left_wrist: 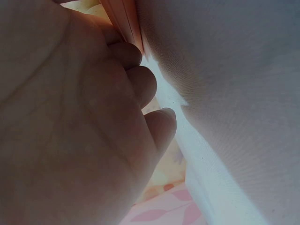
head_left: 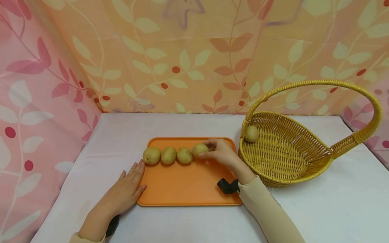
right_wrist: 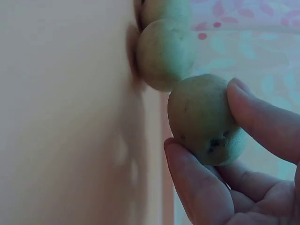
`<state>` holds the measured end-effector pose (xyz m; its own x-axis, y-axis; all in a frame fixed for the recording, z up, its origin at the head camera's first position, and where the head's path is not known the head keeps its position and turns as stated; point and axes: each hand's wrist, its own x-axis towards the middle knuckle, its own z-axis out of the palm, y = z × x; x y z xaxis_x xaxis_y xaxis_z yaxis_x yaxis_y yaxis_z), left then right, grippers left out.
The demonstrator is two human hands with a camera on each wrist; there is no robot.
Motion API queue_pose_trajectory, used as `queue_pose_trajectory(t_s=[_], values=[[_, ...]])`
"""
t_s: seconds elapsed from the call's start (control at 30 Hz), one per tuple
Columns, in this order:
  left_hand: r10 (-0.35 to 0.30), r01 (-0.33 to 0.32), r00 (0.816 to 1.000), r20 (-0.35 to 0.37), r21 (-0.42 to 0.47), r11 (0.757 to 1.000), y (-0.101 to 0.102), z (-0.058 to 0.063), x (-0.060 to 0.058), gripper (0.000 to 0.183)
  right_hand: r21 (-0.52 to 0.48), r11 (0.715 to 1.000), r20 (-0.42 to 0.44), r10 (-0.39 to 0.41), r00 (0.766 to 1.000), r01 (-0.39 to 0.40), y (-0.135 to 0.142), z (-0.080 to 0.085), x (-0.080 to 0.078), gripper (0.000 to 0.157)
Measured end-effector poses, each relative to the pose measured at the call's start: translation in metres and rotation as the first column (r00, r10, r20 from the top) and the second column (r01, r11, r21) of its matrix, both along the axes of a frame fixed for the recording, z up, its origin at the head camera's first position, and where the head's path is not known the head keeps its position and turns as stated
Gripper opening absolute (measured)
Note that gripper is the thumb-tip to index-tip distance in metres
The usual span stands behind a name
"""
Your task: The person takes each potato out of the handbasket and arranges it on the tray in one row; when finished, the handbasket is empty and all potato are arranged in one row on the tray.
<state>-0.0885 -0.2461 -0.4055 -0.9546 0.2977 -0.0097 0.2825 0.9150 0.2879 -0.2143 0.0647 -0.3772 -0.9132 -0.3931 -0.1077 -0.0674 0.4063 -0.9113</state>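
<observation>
My right hand point(head_left: 220, 152) pinches a potato point(head_left: 200, 150) between thumb and fingers above the orange tray point(head_left: 188, 189). In the right wrist view the held potato point(right_wrist: 206, 117) shows a dark blemish and overlaps the neighbouring potato point(right_wrist: 165, 54). Three more potatoes sit in a row to its left on the tray: a left one point(head_left: 152, 155), a middle one point(head_left: 168, 155) and a right one point(head_left: 184, 155). My left hand point(head_left: 126, 187) rests flat at the tray's left edge, fingers extended, its fingertips close to the leftmost potato. The left wrist view shows its palm side beside the tray edge point(left_wrist: 123, 21).
A yellow wicker basket point(head_left: 285, 182) with a tall arched handle stands to the right of the tray. Inside, a single potato point(head_left: 251, 134) lies against its left wall. Patterned cloth point(head_left: 188, 60) hangs behind the white-covered table point(head_left: 121, 128).
</observation>
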Motion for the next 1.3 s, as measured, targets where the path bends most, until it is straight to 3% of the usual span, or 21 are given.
queue_pose_trajectory(t_s=[0.37, 0.9, 1.13, 1.3], values=[[0.001, -0.001, 1.000, 0.003, -0.006, 1.000, 0.000, 0.001, -0.001, 0.066, -0.089, 0.996, 0.082, -0.012, 0.997, 0.020, -0.001, -0.014, -0.005, 0.039], [0.003, -0.003, 1.000, 0.011, -0.004, 1.000, 0.000, 0.000, 0.000, 0.066, -0.031, 1.000, 0.043, -0.001, 0.999, 0.002, 0.006, -0.011, -0.007, 0.050], [0.005, -0.005, 1.000, 0.022, -0.002, 1.000, 0.000, 0.003, 0.000, 0.066, -0.085, 0.995, 0.135, -0.046, 0.990, 0.058, 0.002, -0.010, -0.004, 0.042], [0.010, -0.010, 1.000, 0.025, -0.005, 1.000, 0.000, 0.002, 0.001, 0.066, -0.061, 0.998, 0.121, 0.003, 0.993, 0.004, 0.002, -0.009, -0.003, 0.047]])
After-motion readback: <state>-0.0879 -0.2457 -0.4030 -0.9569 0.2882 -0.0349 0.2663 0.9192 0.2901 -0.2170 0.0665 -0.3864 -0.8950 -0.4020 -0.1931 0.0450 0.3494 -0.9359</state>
